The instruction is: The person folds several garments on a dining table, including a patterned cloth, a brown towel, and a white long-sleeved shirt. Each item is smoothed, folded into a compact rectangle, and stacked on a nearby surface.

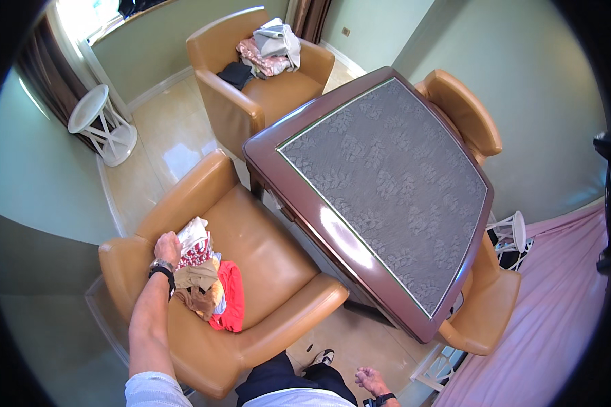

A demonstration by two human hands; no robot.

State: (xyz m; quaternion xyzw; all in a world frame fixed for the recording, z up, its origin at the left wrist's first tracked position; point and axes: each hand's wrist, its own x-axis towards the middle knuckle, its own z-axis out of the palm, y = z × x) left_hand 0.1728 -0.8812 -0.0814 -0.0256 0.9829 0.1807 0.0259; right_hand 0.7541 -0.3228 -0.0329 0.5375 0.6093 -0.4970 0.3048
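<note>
My left hand [168, 248] reaches over the backrest side of the near tan leather armchair [257, 236]. Its curled fingers grip the edge of a white garment [192, 233] at the end of a clothes pile. Beside it lie a red-and-white patterned cloth [197, 254], a khaki garment [197, 275], a brown garment [198, 302] and a bright red garment [231, 295]. Yellow and pale blue fabric shows between them. Low in the view, my right hand [370, 380] hangs beside my leg with loosely bent fingers, holding nothing visible.
A square table [382, 188] with a grey patterned top and dark red rim stands right of the near chair. Another armchair [280, 94] carries folded clothes [272, 48]. White stools [102, 124] and pink drapery [545, 305] flank the area. A small dark object [310, 348] lies on the floor.
</note>
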